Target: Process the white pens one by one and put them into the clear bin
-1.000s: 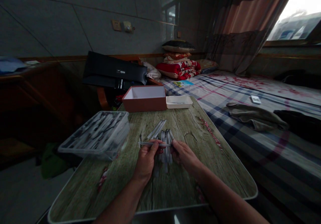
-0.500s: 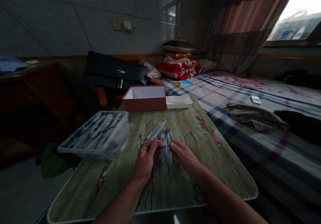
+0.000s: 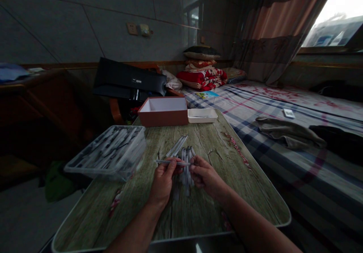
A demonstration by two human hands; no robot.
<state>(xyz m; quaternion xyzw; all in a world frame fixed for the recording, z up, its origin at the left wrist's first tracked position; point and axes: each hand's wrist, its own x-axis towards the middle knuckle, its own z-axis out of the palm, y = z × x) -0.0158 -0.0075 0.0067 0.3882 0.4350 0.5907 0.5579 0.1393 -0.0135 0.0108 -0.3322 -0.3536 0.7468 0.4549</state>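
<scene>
A slim clear pen (image 3: pixel 162 162) lies crosswise between my hands over the table. My left hand (image 3: pixel 166 177) pinches it between thumb and fingers, its left end sticking out past them. At the right end, the thumb and curled fingers of my right hand (image 3: pixel 204 175) close on the tip; the exact grip there is hard to see. Below and behind the hands lies a row of similar pens (image 3: pixel 185 175), partly covered by the fingers. Another small bunch of pens (image 3: pixel 177 145) lies slanted just beyond.
To the left, a clear plastic bin (image 3: pixel 106 166) full of pens stands at the table's edge. A brown box (image 3: pixel 163 118) and a white tray (image 3: pixel 202 119) with something thin inside stand at the far end of the wood-patterned table (image 3: pixel 227 192). A bed (image 3: pixel 241 113) adjoins the right side.
My right hand's fingers have curled in further around the pen's right end. The left hand and the pen have hardly moved.
</scene>
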